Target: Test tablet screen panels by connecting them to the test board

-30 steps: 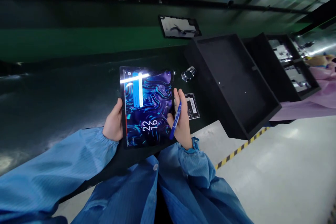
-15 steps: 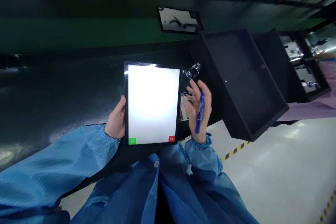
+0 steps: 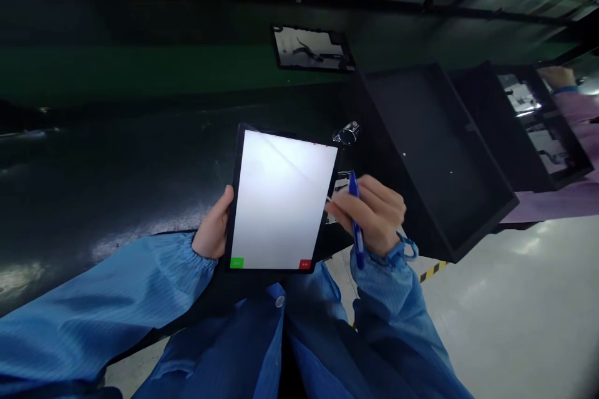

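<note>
My left hand [image 3: 214, 227] is closed on the left edge of a tablet [image 3: 283, 199], thumb along its frame. The tablet's screen is lit white, with a green box in the lower left corner and a red one in the lower right. My right hand [image 3: 372, 209] is closed at the tablet's right edge, with a blue marker pen [image 3: 359, 249] held across its fingers. A small pale tip shows at the fingertips, too small to name. Beyond that hand lies a shiny metal loop [image 3: 347, 133], like a wristwatch. Partly hidden behind the hand is a white printed item [image 3: 344, 181].
A large black tray [image 3: 449, 168] stands to the right. Farther right, a black divided box [image 3: 552, 131] holds several items, beside a person in a pink sleeve [image 3: 578, 109]. At the back, a black-framed panel [image 3: 285, 50] has a dark tool on it.
My right hand has turned over and closed, moving down and slightly right with the marker pen. The tablet has shifted slightly right and down and tilted. A co-worker's hand now shows at far right.
</note>
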